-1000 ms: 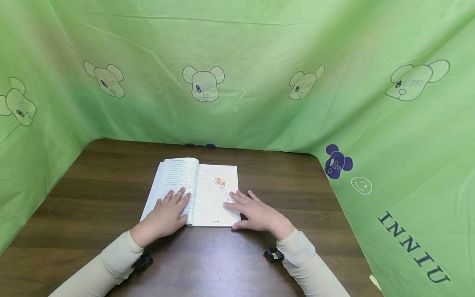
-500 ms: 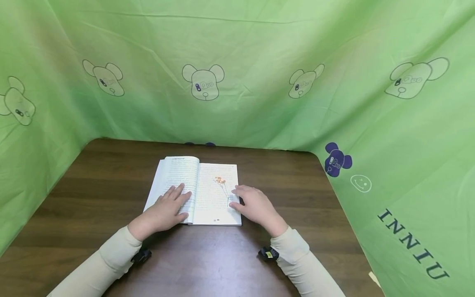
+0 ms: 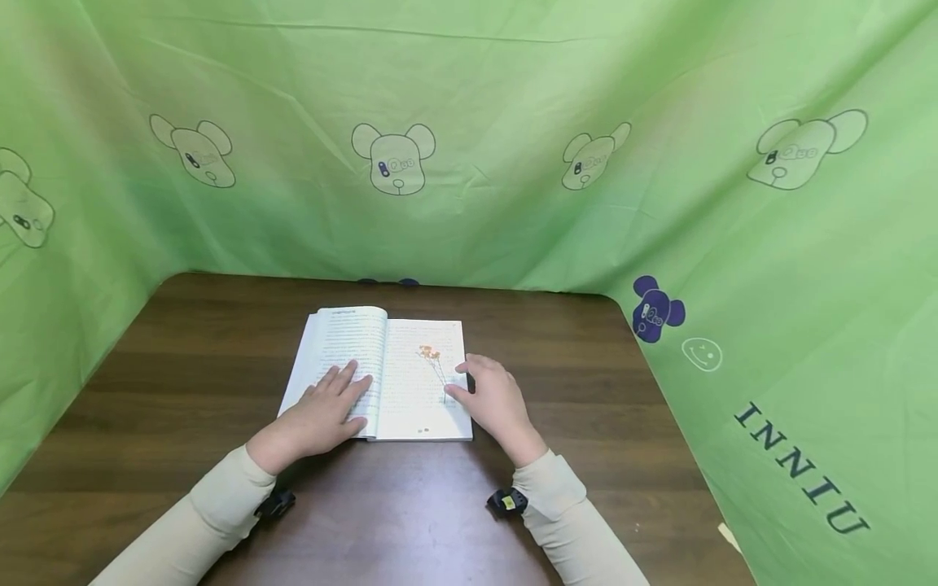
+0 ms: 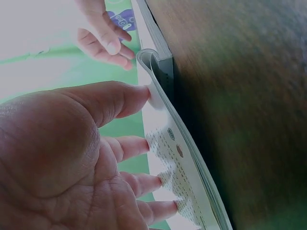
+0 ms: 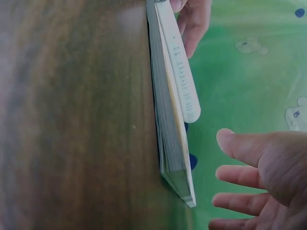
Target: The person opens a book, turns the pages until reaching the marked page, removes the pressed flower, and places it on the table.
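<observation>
An open book lies on the wooden table in the head view. A sprig of orange flowers shows on its right page; I cannot tell whether it is printed or real. My left hand rests on the left page, fingers spread. The left wrist view shows that hand's thumb and fingertips touching the page. My right hand hovers at the book's right edge, thumb and fingers apart. In the right wrist view a gap separates this hand from the book, and nothing is in its grasp.
The brown wooden table spreads out around the book. A green curtain with bear-head drawings encloses the back and sides. Black wrist cameras sit under both sleeves. A small pale object is at the table's right edge.
My right hand has lifted off the right page, drawn its spread fingers closer together and shifted slightly left with the view. The left hand stays on the left page.
</observation>
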`<state>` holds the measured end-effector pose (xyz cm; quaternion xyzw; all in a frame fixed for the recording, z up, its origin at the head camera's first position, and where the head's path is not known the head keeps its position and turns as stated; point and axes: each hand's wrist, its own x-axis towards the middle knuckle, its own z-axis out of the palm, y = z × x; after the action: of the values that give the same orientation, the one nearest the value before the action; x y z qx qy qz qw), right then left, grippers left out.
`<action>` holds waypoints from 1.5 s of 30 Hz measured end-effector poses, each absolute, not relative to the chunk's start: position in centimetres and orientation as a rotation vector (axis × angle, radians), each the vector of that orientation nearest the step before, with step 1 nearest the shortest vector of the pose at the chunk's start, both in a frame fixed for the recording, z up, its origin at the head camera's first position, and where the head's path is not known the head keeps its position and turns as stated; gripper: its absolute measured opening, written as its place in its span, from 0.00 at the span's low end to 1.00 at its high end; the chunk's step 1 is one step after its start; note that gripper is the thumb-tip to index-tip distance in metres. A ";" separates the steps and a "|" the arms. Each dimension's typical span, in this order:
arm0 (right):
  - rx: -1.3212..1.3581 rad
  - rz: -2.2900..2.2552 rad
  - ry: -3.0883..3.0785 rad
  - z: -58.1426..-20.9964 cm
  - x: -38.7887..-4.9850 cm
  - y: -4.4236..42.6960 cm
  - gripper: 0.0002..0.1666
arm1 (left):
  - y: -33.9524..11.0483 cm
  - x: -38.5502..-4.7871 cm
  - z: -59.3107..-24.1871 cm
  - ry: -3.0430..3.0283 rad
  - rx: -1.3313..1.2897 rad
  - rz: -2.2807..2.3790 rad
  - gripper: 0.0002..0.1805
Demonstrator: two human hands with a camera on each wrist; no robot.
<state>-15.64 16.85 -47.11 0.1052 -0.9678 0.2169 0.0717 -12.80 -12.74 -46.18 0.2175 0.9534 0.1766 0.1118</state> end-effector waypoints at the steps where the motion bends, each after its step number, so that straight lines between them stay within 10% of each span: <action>1: 0.308 0.657 -2.900 -47.2 -15.6 16.8 0.23 | -12.7 -12.8 -46.2 2.799 0.636 0.513 0.35; 20: 0.342 0.642 -2.925 -49.3 -15.5 16.7 0.26 | -12.7 -12.6 -46.0 2.810 0.625 0.491 0.35; 45: 0.452 0.727 -2.802 -50.7 -16.0 16.7 0.04 | -12.7 -12.6 -46.0 2.798 0.621 0.475 0.35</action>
<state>-16.00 16.66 -50.70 0.1534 -0.9510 0.2468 0.1058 -12.64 -12.66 -46.01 0.2124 0.9564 0.1623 0.1179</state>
